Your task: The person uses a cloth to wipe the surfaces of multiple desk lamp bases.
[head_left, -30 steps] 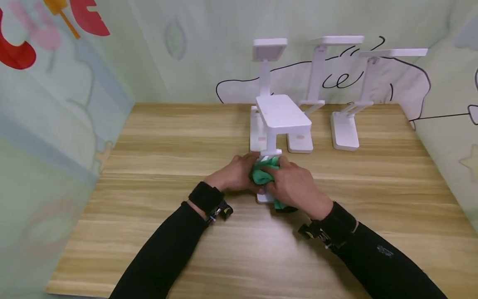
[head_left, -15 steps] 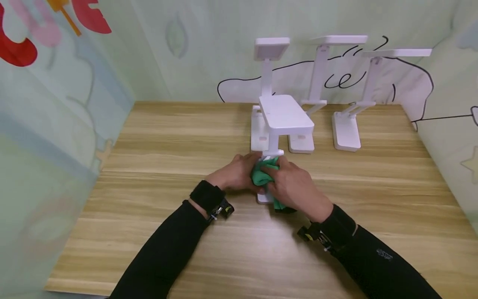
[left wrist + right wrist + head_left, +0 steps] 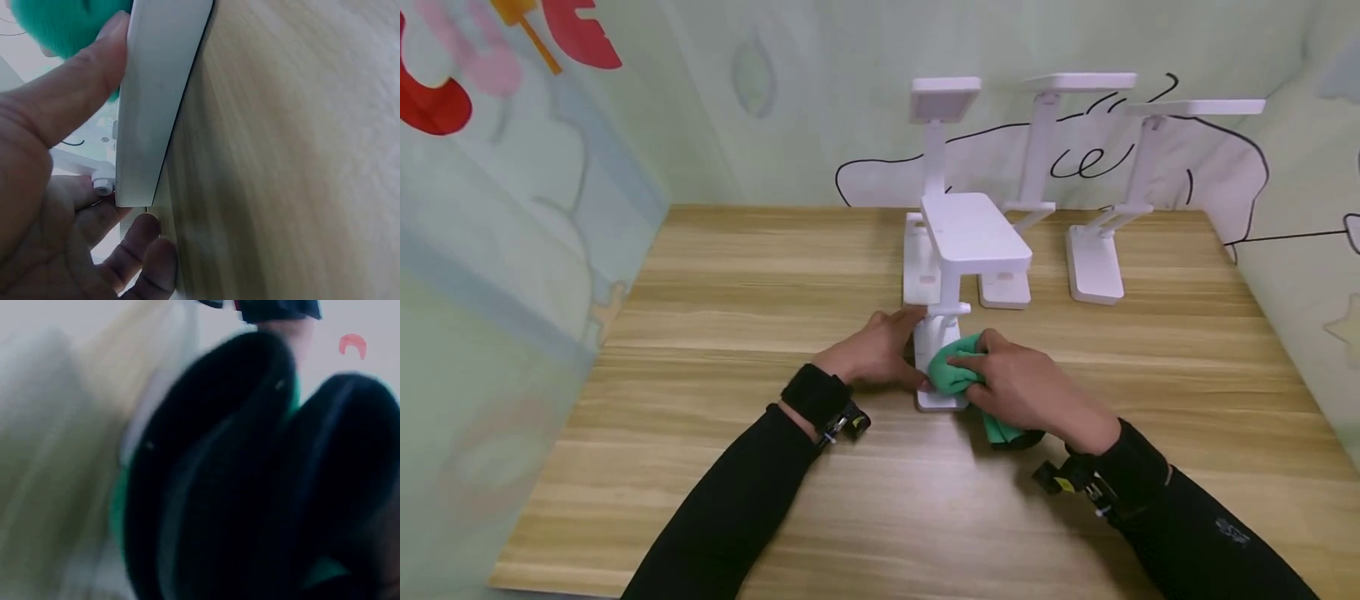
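A white folding phone stand stands upright on the table, its flat plate raised above its base. My left hand holds the base from the left. In the left wrist view the thumb lies along the side of the base, with fingers around its far end. My right hand grips a bunched green cloth on top of the base, near its front right part. The index finger presses down on the cloth. Dark folds of the cloth fill most of the blurred right wrist view.
Behind the held stand are three similar white stands: one at the left, one in the middle and one at the right. They stand near the back edge of the wooden table, against a printed fabric backdrop.
My right hand has moved the cloth toward me and to the right along the base, uncovering the part by the hinge. The left hand and the stands have stayed in place.
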### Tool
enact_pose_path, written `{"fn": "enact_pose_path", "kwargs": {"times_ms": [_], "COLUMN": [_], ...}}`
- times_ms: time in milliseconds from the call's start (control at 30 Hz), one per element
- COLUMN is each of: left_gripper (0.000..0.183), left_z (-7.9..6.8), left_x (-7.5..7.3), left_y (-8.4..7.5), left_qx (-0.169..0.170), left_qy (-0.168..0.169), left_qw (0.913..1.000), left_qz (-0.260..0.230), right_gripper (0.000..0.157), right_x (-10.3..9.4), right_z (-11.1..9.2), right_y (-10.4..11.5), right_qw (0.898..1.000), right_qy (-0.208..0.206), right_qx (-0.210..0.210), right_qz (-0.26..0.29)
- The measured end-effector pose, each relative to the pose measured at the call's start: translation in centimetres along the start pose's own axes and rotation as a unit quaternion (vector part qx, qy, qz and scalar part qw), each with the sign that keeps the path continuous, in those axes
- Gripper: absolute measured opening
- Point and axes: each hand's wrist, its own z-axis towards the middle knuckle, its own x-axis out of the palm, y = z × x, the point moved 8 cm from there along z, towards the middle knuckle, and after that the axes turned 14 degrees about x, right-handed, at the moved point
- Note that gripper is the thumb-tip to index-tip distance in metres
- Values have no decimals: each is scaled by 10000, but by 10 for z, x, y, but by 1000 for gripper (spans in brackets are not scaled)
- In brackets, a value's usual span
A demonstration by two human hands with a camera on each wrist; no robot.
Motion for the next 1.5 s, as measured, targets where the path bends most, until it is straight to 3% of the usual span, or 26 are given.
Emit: {"fn": "enact_pose_path", "kwargs": {"times_ms": [267, 333, 467, 567, 767, 833, 967, 1100, 1200, 1333, 1400, 1500], "left_gripper": [110, 111, 112, 111, 111, 111, 111, 111, 108, 107, 109, 108], "left_z": [0, -1, -1, 0, 1, 1, 0, -2, -1, 0, 0, 0], "left_x": [0, 0, 1, 1, 1, 1, 2, 4, 3, 2, 2, 2], "left_y": [1, 2, 4, 3, 3, 3, 4, 5, 4, 2, 2, 1], "left_qx": [-161, -201, -269, -236, -237, -191, -208, -320, -307, -241, -220, -166], "left_qy": [79, 78, 100, 111, 187, 206, 168, 104, 92, 148, 184, 201], "left_qw": [9997, 9997, 9995, 9995, 9993, 9995, 9995, 9992, 9990, 9991, 9991, 9991], "left_qz": [-190, -151, -113, -175, -204, -175, -166, -228, -301, -310, -318, -330], "right_gripper": [43, 43, 40, 32, 42, 45, 46, 37, 24, 28, 31, 25], "right_x": [1, 4, 7, 2, -4, 0, 11, 11, -2, -20, -19, -5], "right_z": [21, 21, 11, 6, 21, 26, 25, 16, 14, 28, 40, 59], "right_y": [-7, -6, -14, -25, -25, -24, -31, -42, -55, -65, -62, -55], "right_qw": [9977, 9987, 9952, 9914, 9990, 9990, 9948, 9816, 9846, 9913, 9882, 9746], "right_qy": [-569, -396, 424, 725, -85, -153, 294, 1025, 1058, 260, 48, 512], "right_qx": [317, 120, -261, -206, -201, -157, -15, -135, 105, 829, 961, 962], "right_qz": [177, 298, 843, 1067, 379, 393, 973, 1603, 1389, 991, 1193, 1955]}}
